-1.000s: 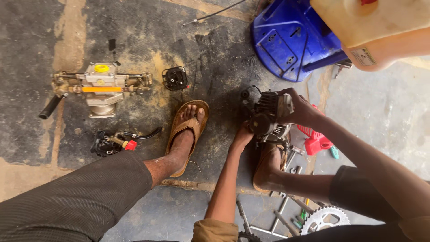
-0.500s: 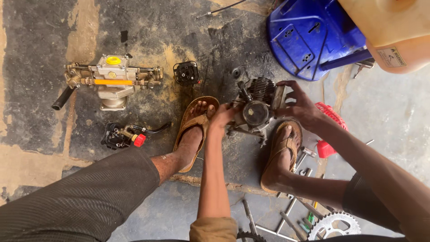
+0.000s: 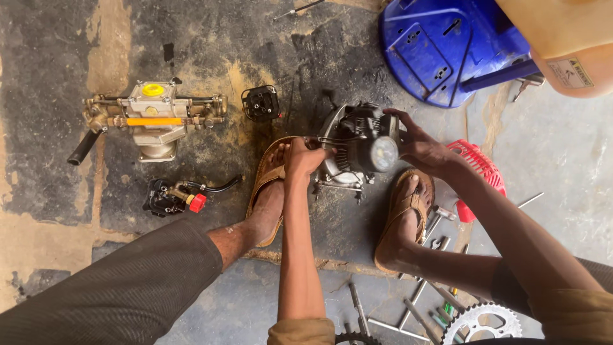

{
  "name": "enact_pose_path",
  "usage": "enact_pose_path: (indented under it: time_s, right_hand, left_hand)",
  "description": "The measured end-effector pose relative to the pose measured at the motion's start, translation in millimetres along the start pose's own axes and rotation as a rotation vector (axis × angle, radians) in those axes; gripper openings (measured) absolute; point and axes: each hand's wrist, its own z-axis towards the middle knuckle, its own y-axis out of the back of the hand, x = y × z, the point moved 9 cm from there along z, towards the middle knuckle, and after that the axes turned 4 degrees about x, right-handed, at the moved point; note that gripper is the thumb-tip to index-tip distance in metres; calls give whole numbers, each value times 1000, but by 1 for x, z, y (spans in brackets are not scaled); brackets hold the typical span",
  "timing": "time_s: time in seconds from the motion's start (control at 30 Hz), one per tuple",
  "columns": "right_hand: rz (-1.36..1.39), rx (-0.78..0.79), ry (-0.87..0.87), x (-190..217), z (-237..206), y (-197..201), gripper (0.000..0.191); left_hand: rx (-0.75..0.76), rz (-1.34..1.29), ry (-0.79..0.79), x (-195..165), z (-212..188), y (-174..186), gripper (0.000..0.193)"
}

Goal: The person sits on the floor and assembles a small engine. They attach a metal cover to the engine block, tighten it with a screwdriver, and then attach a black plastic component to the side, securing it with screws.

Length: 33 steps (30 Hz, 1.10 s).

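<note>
At far left, a brass pump assembly point(image 3: 152, 118) with a yellow cap and an orange bar lay on the stained concrete floor point(image 3: 51, 211). Below it lay a small black part with a red cap point(image 3: 174, 195) and a short hose; to its right sat a small black finned block point(image 3: 260, 103). The person's left foot, in a brown sandal point(image 3: 269, 185), rested beside these. The left hand point(image 3: 302, 160) was closed around the left side of a small engine point(image 3: 357, 148), which was held between the two feet, tilted; whether it touched the floor could not be told. The right hand point(image 3: 418, 145) gripped the engine's right side, fingers curled over its top, near a round pale cover. The right foot, in a second sandal point(image 3: 403, 214), lay just below. Behind the right wrist sat a red slotted cover point(image 3: 480, 167). A blue plastic housing point(image 3: 440, 48) lay at upper right. Rods, wrenches and a toothed sprocket point(image 3: 482, 322) lay at lower right.
</note>
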Motion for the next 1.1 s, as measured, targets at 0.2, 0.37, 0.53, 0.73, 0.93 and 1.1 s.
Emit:
enact_pose_path:
  time_s: [0.2, 0.37, 0.53, 0.73, 0.93, 1.1]
  right_hand:
    - [-87, -22, 49, -15, 6, 27, 99]
    - [-39, -87, 134, -30, 1, 48, 83]
    - [-318, -366, 108, -20, -11, 81, 46]
    - [-355, -442, 26, -3, -45, 100, 56]
    - [-544, -410, -85, 0, -66, 103, 57]
    - [-1027, -390, -171, 3, -63, 101, 45]
  left_hand:
    - [-184, 199, -113, -39, -15, 3, 53]
    - [-170, 391, -33, -56, -28, -22, 29]
    - [-228, 500, -146, -77, -52, -51, 29]
    - [-358, 619, -435, -114, -90, -90, 74]
    - [-144, 400, -385, -98, -92, -96, 85]
    - [-98, 341, -359, -89, -83, -102, 99]
